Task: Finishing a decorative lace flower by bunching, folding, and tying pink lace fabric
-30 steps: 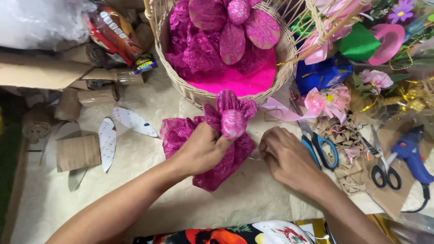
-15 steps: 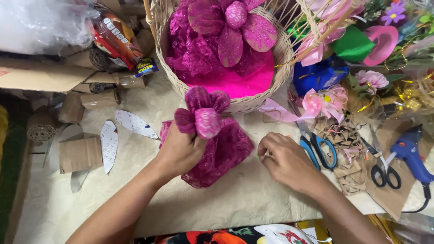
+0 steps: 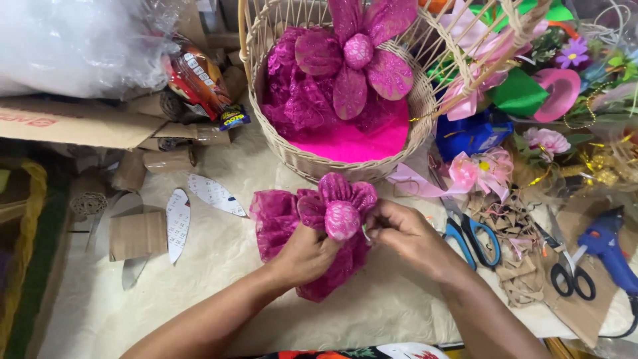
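Note:
My left hand [image 3: 307,254] grips a magenta fabric flower [image 3: 339,207] with a ruffled lace skirt [image 3: 274,219], holding it just above the cream table cover. My right hand [image 3: 407,234] pinches the flower's right petal edge with its fingertips. Behind them stands a wicker basket [image 3: 292,151] lined in pink, holding a larger magenta flower [image 3: 359,54] and more lace.
Blue-handled scissors [image 3: 473,238] and black-handled scissors [image 3: 566,274] lie to the right, beside a blue glue gun [image 3: 610,247] and cardboard scraps. Ribbons and small flowers [image 3: 488,166] crowd the back right. Petal-shaped cutouts [image 3: 178,219], cardboard pieces [image 3: 136,234] and a plastic bag [image 3: 73,46] sit left.
The flower has been turned and brought closer to my right hand, which moved left from the table onto the flower's petal edge. My left hand kept its grip.

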